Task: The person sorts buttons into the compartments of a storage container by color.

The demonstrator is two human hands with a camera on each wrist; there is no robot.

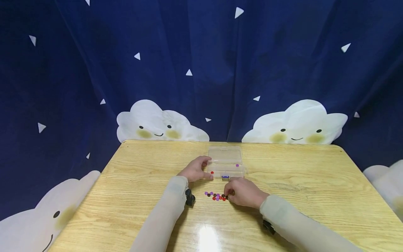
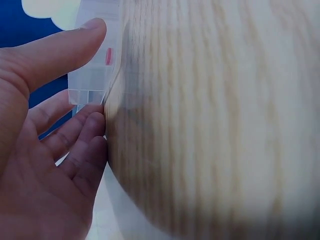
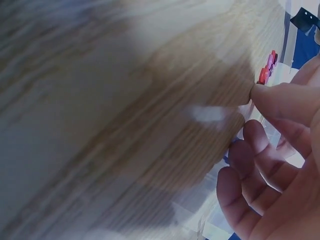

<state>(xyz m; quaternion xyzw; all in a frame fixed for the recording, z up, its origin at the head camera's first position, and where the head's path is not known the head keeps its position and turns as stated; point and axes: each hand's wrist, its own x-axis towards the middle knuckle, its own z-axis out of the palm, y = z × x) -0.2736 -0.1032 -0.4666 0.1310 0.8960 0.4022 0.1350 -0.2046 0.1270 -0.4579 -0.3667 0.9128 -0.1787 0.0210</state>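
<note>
A clear plastic box (image 1: 225, 167) with its lid folded back stands towards the far side of the table. Inside lie a red bead (image 1: 212, 172) and a purple bead (image 1: 237, 165). My left hand (image 1: 196, 169) holds the box's left end, thumb at the front corner and fingers farther back. Small flat round beads (image 1: 218, 195) in red, purple and dark brown form a loose cluster in front of the box. Over its right end is my right hand (image 1: 244, 191), fingertips down at a dark bead (image 1: 227, 197); whether they pinch it I cannot tell.
A blue piece (image 1: 225, 177) sits at the box's front edge, close beyond the right hand. Dark wrist cameras (image 1: 190, 197) are strapped on both sleeves. A navy curtain (image 1: 201, 70) with white clouds hangs behind the wooden table (image 1: 151, 161).
</note>
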